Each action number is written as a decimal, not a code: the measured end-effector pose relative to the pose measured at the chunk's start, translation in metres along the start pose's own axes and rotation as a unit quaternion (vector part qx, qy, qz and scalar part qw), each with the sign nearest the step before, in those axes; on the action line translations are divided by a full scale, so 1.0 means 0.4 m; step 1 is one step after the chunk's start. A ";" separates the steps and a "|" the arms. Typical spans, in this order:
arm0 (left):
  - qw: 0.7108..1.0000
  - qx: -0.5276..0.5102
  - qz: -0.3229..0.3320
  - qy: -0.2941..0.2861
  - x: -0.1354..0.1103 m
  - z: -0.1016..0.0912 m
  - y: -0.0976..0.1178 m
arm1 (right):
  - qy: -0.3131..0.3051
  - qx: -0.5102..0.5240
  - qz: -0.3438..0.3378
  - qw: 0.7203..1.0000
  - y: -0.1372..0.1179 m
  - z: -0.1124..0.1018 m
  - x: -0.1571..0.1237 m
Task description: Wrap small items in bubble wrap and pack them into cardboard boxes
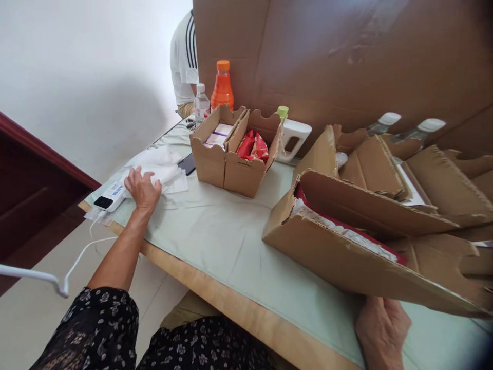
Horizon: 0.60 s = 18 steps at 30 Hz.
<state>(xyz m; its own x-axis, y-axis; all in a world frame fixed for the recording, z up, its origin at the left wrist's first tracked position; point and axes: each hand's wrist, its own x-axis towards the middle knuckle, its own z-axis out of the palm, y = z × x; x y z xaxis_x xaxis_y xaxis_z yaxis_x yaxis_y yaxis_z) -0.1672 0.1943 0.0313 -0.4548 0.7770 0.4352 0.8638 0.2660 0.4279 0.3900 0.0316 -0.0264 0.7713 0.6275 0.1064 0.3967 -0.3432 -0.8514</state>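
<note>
My left hand is over the left end of the table, its fingers apart and bent. It is right beside thin white plastic bags and a white power bank with a black end and a cable plugged in. Whether its fingertips touch them I cannot tell. Close to the front edge at the right, my right hand is closed, knuckles up against the lower side of a long cardboard box. The inside of that hand is hidden. In the box are a red item and clear plastic wrapping.
Two small cardboard boxes hold white-and-purple packs and red packets. Behind stand an orange bottle, a clear bottle and a white jug. More cardboard compartments fill the right. A person in a white shirt is behind.
</note>
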 end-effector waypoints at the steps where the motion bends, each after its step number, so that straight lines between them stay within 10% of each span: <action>1: 1.000 0.001 -0.011 0.018 0.003 -0.007 -0.009 | 0.005 0.002 -0.003 1.000 0.000 0.001 0.001; 8: 0.976 -0.039 -0.210 0.048 0.041 -0.042 -0.094 | 0.012 -0.024 0.008 1.000 -0.022 0.003 -0.001; 18: 0.981 -0.148 -0.020 0.127 -0.035 -0.076 -0.013 | 0.019 0.086 -0.004 0.996 -0.063 0.009 -0.026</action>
<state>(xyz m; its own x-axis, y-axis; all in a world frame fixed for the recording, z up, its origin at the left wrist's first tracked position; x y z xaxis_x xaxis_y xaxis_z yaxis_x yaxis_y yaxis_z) -0.1721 0.1648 0.0469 -0.5584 0.5916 0.5816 0.7614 0.0870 0.6425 0.3703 0.0364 -0.0079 0.7884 0.6013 0.1300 0.3143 -0.2120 -0.9253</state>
